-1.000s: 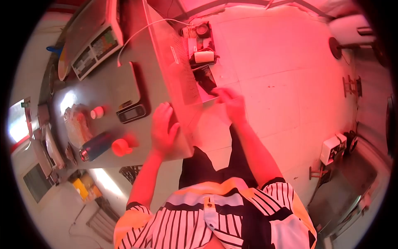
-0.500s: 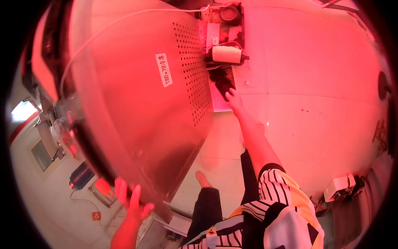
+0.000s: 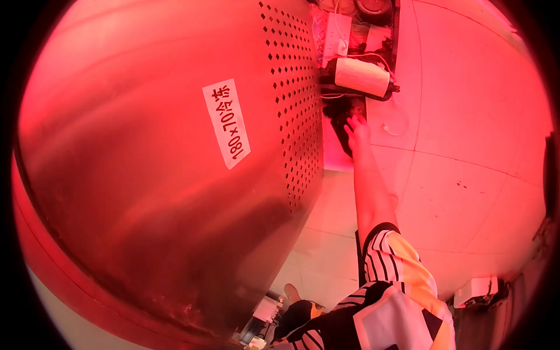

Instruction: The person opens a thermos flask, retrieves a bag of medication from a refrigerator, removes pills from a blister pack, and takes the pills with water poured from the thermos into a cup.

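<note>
Where I see the R hand (image 3: 359,130) on cam, its fingers look slightly spread at the dark obj. (image 3: 340,129) near the metal panel (image 3: 175,198). Can't tell if it's gripping.

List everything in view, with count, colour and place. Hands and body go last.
Cabinet: one, metallic under red light, left and centre, with rows of holes
Label: one, pale with dark writing, on the cabinet's side
Tray: one, dark, top, beside the cabinet
Roll-like item: one, pale, at the tray's near end
Flat item: one, pale, in the tray
Round item: one, dark, in the tray, cut off above
Object: one, dark, under the right fingers
Boxy item: one, pale, lower right
Floor: tiled, pale, right
Foot: one, lower centre
Shirt: one, multicoloured, partly striped, bottom
Right hand: one, at the dark object
Left hand: not in view
</note>
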`<state>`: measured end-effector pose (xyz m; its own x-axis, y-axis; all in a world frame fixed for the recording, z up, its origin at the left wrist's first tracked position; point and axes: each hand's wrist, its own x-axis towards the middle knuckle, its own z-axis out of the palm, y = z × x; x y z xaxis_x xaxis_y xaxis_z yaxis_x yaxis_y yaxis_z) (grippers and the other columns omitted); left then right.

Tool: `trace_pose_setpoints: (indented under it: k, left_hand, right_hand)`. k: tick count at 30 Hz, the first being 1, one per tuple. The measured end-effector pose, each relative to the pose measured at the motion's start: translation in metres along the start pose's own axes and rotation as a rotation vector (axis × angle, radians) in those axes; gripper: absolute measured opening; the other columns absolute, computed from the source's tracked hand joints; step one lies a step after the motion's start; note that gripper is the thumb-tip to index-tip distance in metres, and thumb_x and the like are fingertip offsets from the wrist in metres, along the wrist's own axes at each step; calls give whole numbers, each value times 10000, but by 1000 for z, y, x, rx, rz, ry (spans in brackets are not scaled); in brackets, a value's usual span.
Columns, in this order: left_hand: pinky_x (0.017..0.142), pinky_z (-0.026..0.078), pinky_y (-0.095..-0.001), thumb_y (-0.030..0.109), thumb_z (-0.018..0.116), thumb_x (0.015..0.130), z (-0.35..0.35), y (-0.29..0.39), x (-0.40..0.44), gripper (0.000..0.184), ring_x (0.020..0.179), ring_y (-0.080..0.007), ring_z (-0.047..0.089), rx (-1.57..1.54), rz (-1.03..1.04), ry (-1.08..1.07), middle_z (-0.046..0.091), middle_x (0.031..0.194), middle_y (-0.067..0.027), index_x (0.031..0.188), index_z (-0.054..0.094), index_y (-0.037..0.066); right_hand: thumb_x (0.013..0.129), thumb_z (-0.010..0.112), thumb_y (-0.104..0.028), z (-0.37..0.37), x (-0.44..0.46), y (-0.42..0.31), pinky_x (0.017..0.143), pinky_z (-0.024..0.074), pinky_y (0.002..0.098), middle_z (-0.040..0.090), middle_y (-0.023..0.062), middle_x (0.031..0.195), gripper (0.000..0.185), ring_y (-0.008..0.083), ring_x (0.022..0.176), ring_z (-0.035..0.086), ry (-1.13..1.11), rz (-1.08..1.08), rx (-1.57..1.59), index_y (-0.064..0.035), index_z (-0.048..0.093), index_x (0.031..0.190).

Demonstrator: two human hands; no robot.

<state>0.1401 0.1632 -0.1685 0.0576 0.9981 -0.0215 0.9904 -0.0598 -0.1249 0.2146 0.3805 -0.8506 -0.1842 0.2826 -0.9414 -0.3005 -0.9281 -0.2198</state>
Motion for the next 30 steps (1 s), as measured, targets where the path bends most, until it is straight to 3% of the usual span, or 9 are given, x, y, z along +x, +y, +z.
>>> trace_pose_setpoints:
  k: [4, 10, 14, 16, 18, 20, 24, 30]
  left_hand:
    - [872, 397, -577, 403, 530, 897, 2, 3, -5, 452, 1128, -348, 455, -33, -37, -1, 448, 1258, -179, 1252, 484, 126]
    - [939, 353, -574, 430, 482, 911, 9, 9, -7, 441, 1146, -394, 429, -125, -100, 47, 440, 1257, -193, 1193, 538, 95]
    - [966, 340, -569, 437, 471, 914, 8, 9, 25, 448, 1147, -415, 424, -238, -232, -19, 448, 1243, -197, 1162, 571, 78]
    - [1010, 311, -567, 401, 498, 896, 5, 4, 30, 470, 1221, -455, 383, -296, -186, -27, 419, 1316, -242, 1143, 578, 9]
    - [985, 348, -514, 420, 541, 887, 3, 5, 44, 449, 1142, -385, 465, -328, -227, 34, 496, 1245, -196, 1121, 617, 44]
    - [989, 352, -496, 405, 576, 872, -4, 3, 53, 463, 1168, -362, 473, -362, -223, 71, 509, 1266, -187, 1136, 608, 25]
    - [1010, 341, -503, 363, 623, 834, -11, 0, 53, 507, 1208, -371, 463, -514, -213, 178, 493, 1302, -195, 1177, 559, -4]
    - [1075, 269, -460, 317, 676, 793, -21, -7, 33, 574, 1311, -290, 358, -717, -160, 314, 474, 1327, -142, 1258, 492, 36]
  right_hand:
    - [922, 538, -141, -23, -11, 14, 862, 446, 367, 455, 64, 1328, 455, 202, 1100, 514, -178, -20, 39, -77, 404, 1352]
    - [938, 514, -171, -34, -137, -59, 873, 438, 330, 543, 36, 1233, 334, 155, 1036, 523, -433, 32, -60, -55, 526, 1250]
    - [934, 525, -182, -30, -241, -119, 875, 435, 319, 606, 40, 1135, 277, 153, 1025, 546, -439, -7, -200, -43, 593, 1164]
    - [930, 529, -181, -26, -284, -136, 869, 430, 303, 623, 47, 1106, 253, 150, 1015, 559, -495, -13, -225, -40, 625, 1118]
    - [934, 529, -187, -27, -343, -162, 887, 435, 324, 638, 58, 1049, 250, 167, 988, 580, -523, -50, -182, -17, 628, 1088]
    - [940, 522, -191, -27, -393, -176, 894, 439, 339, 639, 66, 1032, 252, 174, 972, 586, -590, -96, -128, -6, 627, 1076]
    - [950, 502, -185, -25, -505, -193, 906, 446, 393, 645, 95, 1001, 238, 200, 971, 591, -704, -201, -40, 4, 628, 1020]
    - [941, 515, -184, 5, -702, -159, 939, 440, 455, 649, 113, 958, 208, 229, 933, 605, -792, -226, 118, -9, 627, 947]
